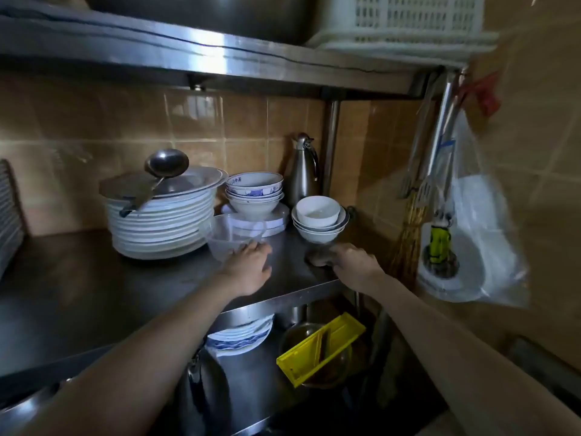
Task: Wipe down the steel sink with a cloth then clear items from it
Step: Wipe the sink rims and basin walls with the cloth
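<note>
Two bare forearms reach forward from the bottom edge over the dull steel worktop [94,278]. At the back of it stands the tall stack of white plates [160,228], and all places below are given from this stack. On top of the stack lies a round glass lid [188,180], and a steel ladle [166,165] rests across the lid with its handle pointing down to the left.

Just right of the stack, touching its lower plates, is a clear plastic container [231,234]. The left hand [248,269] lies in front of it, fingers nearly straight, with the tips against the container wall; it does not hold it.

Behind the container, right of the stack, four or five blue-patterned bowls [254,190] are nested on a white round base. Further right sits a pile of plain white bowls [319,218], with a steel vacuum jug [303,171] behind it at the tiled wall.

In front of the white bowls, well right of the stack, the dark crumpled cloth [319,258] lies on the worktop near its right front corner. The right hand [355,265] grips it, fingers curled over it.

Below this corner, a yellow plastic slicer [320,347] lies across a bowl on the lower shelf. Far right, a clear plastic bag [484,240] hangs beside the frame.
</note>
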Demonstrator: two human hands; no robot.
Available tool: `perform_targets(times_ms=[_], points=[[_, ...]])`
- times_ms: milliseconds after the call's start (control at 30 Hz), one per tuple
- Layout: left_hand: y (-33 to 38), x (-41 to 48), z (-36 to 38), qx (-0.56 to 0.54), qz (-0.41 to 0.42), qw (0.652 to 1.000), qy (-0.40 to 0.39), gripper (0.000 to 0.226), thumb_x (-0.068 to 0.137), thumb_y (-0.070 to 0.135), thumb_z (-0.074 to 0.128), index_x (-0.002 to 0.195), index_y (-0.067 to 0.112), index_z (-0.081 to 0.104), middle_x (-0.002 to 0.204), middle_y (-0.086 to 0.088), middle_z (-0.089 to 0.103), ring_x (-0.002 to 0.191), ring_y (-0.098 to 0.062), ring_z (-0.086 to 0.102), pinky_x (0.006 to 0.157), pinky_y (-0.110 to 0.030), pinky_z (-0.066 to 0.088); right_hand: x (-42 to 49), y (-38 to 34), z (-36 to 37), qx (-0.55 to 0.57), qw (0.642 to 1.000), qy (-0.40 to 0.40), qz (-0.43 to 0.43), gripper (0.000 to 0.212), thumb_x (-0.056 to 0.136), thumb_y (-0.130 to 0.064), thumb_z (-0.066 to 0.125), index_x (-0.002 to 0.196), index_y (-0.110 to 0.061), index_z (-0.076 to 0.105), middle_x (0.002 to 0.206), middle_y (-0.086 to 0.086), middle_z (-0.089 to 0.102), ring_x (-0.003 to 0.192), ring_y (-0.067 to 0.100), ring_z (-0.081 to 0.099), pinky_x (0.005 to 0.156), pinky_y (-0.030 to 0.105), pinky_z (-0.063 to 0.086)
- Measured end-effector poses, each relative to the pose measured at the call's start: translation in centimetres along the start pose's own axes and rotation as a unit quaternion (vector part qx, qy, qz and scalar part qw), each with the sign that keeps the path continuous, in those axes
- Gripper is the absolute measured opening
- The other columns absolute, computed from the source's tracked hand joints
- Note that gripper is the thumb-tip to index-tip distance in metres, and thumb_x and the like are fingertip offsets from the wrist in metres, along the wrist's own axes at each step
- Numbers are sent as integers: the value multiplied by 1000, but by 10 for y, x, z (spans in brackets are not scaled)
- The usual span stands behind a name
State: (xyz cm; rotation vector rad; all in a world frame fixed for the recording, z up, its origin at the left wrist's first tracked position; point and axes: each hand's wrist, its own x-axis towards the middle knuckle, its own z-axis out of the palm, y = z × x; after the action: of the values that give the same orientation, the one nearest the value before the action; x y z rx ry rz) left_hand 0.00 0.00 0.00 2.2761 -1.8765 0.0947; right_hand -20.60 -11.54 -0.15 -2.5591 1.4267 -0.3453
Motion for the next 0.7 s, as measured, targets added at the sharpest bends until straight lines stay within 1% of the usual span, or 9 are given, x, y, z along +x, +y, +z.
perform_targets(times_ms=[167,267,433,567,700], points=[[-10,29,21,1,-8,1000,-4,42,93,34,46,132,19,40,138,-7,41,129,-27,40,103,-41,33,36,7,16,7,1000,-12,-1,46,91,-19,48,136,-27,41,144,4,40,132,28,39,108,46,32],[-16,38,27,-5,-7,1000,14,39,92,32,45,129,20,42,135,-6,44,125,-26,42,100,-40,34,52,9,23,17,1000,-5,0,46,92,-20,49,136,-27,42,142,6,42,131,28,40,107,46,33],[-24,51,35,-21,-3,1000,22,34,94,29,42,126,20,45,133,-5,46,124,-26,43,102,-40,33,73,15,33,19,1000,-9,2,42,91,-25,55,132,-28,47,137,5,44,128,27,43,104,44,36],[-25,54,35,-24,-2,999,24,32,95,26,39,125,20,45,132,-5,46,123,-26,43,102,-40,33,78,16,40,20,1000,-2,0,39,90,-27,57,128,-26,50,134,5,45,123,26,48,102,42,40],[-25,53,36,-27,4,999,30,32,95,26,40,126,20,45,132,-5,46,123,-26,43,102,-40,33,75,15,42,12,1000,0,-13,33,89,-25,61,121,-21,57,130,6,49,118,25,53,99,35,43]])
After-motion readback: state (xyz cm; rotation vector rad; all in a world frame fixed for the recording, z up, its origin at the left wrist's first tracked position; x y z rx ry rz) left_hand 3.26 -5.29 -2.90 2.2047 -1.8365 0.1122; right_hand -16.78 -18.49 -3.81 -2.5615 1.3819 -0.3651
